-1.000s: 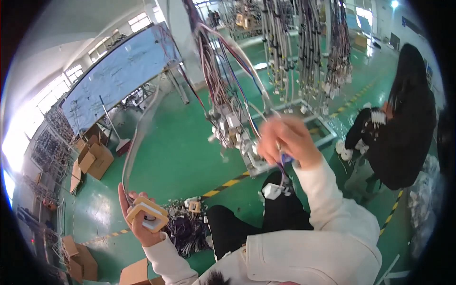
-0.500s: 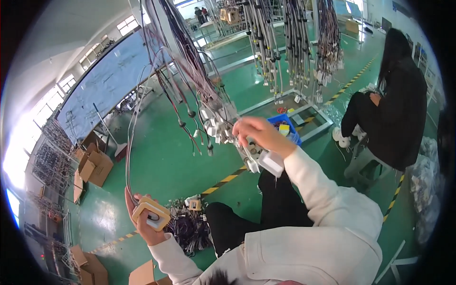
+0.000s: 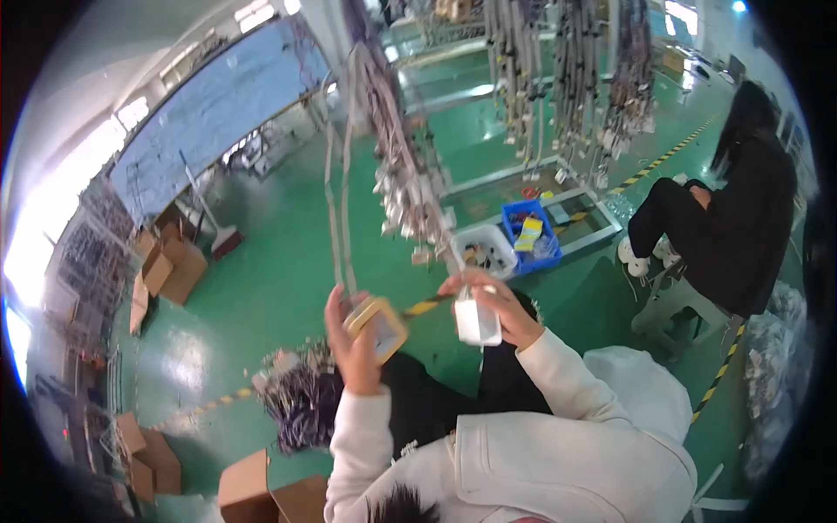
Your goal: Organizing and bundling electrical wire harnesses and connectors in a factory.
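Note:
My left hand (image 3: 356,349) is closed around a tan, square-framed part (image 3: 377,329) with a pale middle. Two grey cables (image 3: 338,187) rise from that hand toward the top. To its right, my right hand (image 3: 501,307) grips a white box-shaped plastic piece (image 3: 478,319), which hangs at the lower end of a wire bundle. The hanging bundle of wires (image 3: 397,131) ends in many small white connectors (image 3: 410,205) above my hands. The two held pieces are apart, at nearly the same height.
A white tray (image 3: 507,240) of small parts and a blue bin (image 3: 549,257) lie ahead. More cable bundles (image 3: 575,78) hang behind. Coiled wires (image 3: 301,397) lie beside my legs; cardboard boxes (image 3: 179,270) stand left. A person in black (image 3: 741,218) sits on a stool at right.
My left hand has moved right and up with the tan part, toward the right hand. My right hand has dropped from the connectors and taken hold of the white plastic piece.

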Action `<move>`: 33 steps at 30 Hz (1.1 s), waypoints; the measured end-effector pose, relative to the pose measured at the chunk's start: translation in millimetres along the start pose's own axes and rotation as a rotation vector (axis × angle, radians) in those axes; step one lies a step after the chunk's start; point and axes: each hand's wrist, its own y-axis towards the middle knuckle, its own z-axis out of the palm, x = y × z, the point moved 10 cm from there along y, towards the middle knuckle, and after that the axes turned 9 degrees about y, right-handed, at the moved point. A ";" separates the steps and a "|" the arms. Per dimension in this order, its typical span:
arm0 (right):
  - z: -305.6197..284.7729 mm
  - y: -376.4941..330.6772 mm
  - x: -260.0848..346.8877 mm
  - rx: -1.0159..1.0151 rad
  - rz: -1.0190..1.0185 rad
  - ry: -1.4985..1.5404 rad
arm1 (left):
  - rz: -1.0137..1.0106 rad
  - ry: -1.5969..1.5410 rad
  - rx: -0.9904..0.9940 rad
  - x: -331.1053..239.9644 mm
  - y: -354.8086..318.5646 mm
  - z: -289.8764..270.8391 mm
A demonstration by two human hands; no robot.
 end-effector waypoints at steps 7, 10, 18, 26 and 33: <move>35.3 -14.3 33.2 -0.241 -0.509 -0.746 | -0.064 -0.127 0.180 -0.9 1.7 83.7; 70.9 -13.0 46.7 -0.190 -0.628 -1.087 | -0.029 -0.150 0.201 1.2 -3.2 84.9; 82.0 -18.3 43.0 -0.199 -0.735 -1.308 | 0.147 -0.084 0.172 -24.3 -24.4 81.5; 81.8 -17.2 27.8 -0.193 -0.803 -1.342 | 0.085 -0.179 0.279 -9.8 -24.3 83.8; 91.3 -13.3 34.8 -0.183 -0.603 -1.427 | -0.084 -0.274 0.404 6.8 -24.5 93.0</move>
